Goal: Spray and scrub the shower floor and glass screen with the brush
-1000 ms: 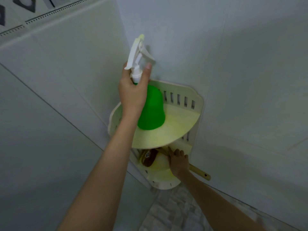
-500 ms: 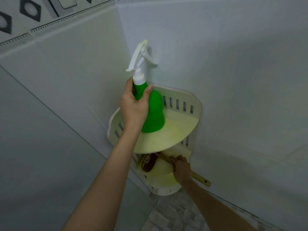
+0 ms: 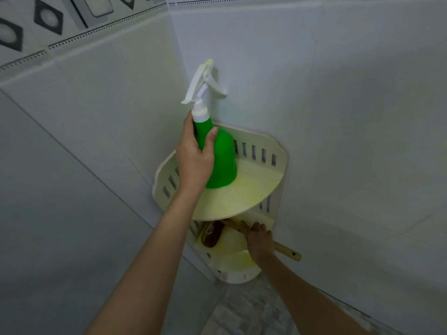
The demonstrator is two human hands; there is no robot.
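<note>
A green spray bottle (image 3: 223,163) with a white trigger head stands on the upper tier of a cream corner shelf (image 3: 254,189). My left hand (image 3: 194,158) grips the bottle round its neck. On the lower tier lies a brush (image 3: 212,234) with a dark brown head and a wooden handle whose end sticks out to the right. My right hand (image 3: 258,241) rests on the handle with its fingers curled over it.
Pale wall tiles meet at the corner behind the shelf. A patterned tile border (image 3: 48,22) runs along the top left. A strip of grey mottled shower floor (image 3: 244,313) shows below the shelf.
My left hand has slid down from the trigger collar to the green neck, and the bottle now sits on the upper tier. My right hand stays on the brush handle.
</note>
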